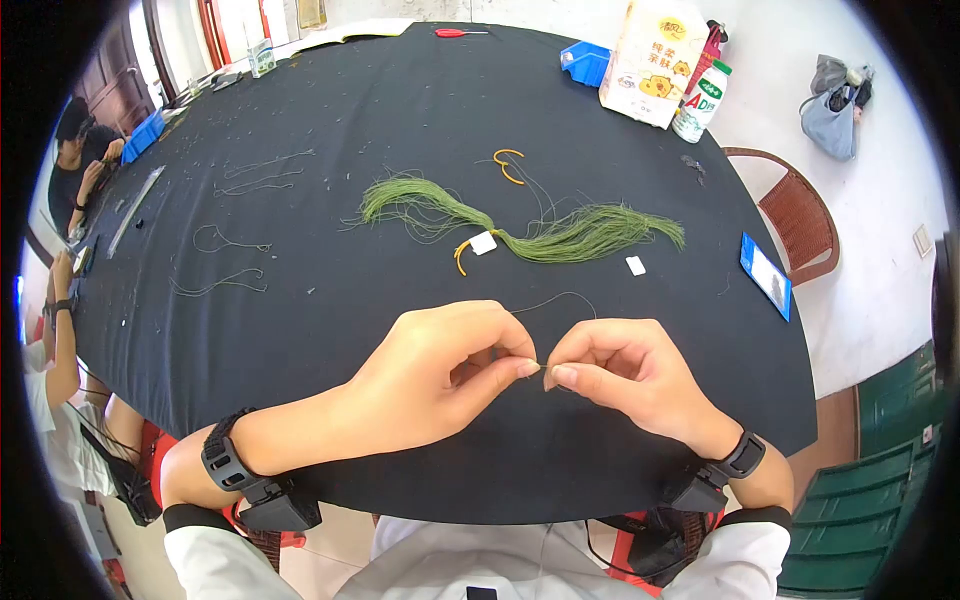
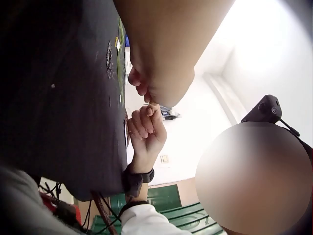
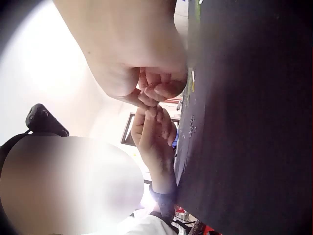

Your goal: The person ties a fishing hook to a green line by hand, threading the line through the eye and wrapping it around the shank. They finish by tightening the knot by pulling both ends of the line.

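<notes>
Fingertip to fingertip, my two hands meet low over the near part of the black-covered table. My left hand (image 1: 445, 365) pinches a thin dark green thread (image 1: 565, 293) between thumb and index finger. My right hand (image 1: 630, 372) pinches the same thread a short way off, and a slack loop of it arcs up behind the fingers. Both wrist views show the fingertips close together, with the thread too fine to follow there. Beyond the hands lies a bundle of green threads (image 1: 590, 234), gathered at its middle near a white tag (image 1: 482, 243).
Yellow curved pieces (image 1: 513, 167) and a white square (image 1: 636, 265) lie around the bundle. Loose thread loops (image 1: 225, 283) are at left. A blue packet (image 1: 766, 277) sits by the right edge. A tissue pack (image 1: 650, 60), bottle (image 1: 702, 103) and blue tray (image 1: 586, 64) stand at back right.
</notes>
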A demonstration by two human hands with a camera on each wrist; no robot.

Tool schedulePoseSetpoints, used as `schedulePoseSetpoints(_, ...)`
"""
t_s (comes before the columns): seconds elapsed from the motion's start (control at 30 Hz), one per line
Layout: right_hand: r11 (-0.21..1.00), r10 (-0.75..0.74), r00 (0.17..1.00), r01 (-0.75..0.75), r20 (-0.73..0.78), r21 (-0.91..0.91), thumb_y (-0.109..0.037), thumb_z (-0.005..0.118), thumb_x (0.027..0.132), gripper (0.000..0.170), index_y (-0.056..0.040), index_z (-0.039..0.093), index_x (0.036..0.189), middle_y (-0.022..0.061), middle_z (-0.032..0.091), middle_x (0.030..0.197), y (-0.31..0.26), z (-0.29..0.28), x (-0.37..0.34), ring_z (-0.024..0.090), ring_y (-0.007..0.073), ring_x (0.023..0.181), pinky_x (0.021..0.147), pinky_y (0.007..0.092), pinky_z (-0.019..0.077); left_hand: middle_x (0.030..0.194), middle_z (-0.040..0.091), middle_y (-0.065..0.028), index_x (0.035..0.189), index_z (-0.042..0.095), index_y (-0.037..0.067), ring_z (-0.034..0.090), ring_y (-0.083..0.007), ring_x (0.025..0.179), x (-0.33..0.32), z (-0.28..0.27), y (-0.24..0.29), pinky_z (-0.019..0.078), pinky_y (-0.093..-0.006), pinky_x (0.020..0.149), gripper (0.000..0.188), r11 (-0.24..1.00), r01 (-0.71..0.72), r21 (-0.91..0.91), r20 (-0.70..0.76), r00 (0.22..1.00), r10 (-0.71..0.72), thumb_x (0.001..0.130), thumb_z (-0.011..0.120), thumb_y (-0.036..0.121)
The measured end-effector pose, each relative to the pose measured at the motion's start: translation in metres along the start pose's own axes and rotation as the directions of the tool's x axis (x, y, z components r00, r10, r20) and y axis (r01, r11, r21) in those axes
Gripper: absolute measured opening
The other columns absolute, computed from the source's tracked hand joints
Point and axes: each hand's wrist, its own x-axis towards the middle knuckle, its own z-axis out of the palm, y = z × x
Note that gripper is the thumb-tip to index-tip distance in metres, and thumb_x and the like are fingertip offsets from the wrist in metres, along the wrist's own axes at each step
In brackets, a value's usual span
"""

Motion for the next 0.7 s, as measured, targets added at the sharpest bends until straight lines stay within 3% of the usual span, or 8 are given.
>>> schedulePoseSetpoints(0.03,0.998,-0.059,0.998,0.059,-0.029,-0.006,-0.012,0.060,0.090,0.011,-0.0011,0.064,0.090,-0.0065,0.051,0.065,0.003,0.002,0.000,0.040,-0.0005,0.055,0.049,0.0188,0.0303,0.074,0.058,-0.0034,0.086,0.062,0.002,0.052,-0.0073,0.060,0.000,0.001,0.000,0.0400,-0.0222,0.050,0.005,0.999,-0.033,0.028,-0.010,0.999,0.033,0.083,0.065,0.004)
schedulePoseSetpoints(0.37,0.960,-0.103,0.992,0.080,-0.074,-0.268,-0.007,0.059,0.087,0.007,-0.0016,0.063,0.083,-0.0077,0.048,0.061,-0.006,-0.025,-0.001,0.037,-0.0015,0.054,0.048,0.0181,0.0276,0.074,0.057,-0.0041,0.086,0.061,0.002,0.051,-0.0083,0.058,0.002,0.001,-0.001,0.0399,-0.0224,0.049,0.007,0.992,-0.083,0.099,-0.019,0.996,0.085,0.082,0.065,0.000)
schedulePoseSetpoints(0.7,0.922,-0.111,0.992,0.128,0.067,-0.364,-0.006,0.059,0.085,0.007,-0.0020,0.064,0.082,-0.0069,0.045,0.056,-0.012,-0.038,-0.001,0.031,-0.0008,0.051,0.046,0.0206,0.0221,0.080,0.061,-0.0087,0.088,0.061,-0.001,0.060,-0.0126,0.064,0.002,0.000,-0.006,0.0466,-0.0236,0.052,0.012,0.937,-0.291,0.194,-0.056,0.950,0.306,0.078,0.067,-0.005)
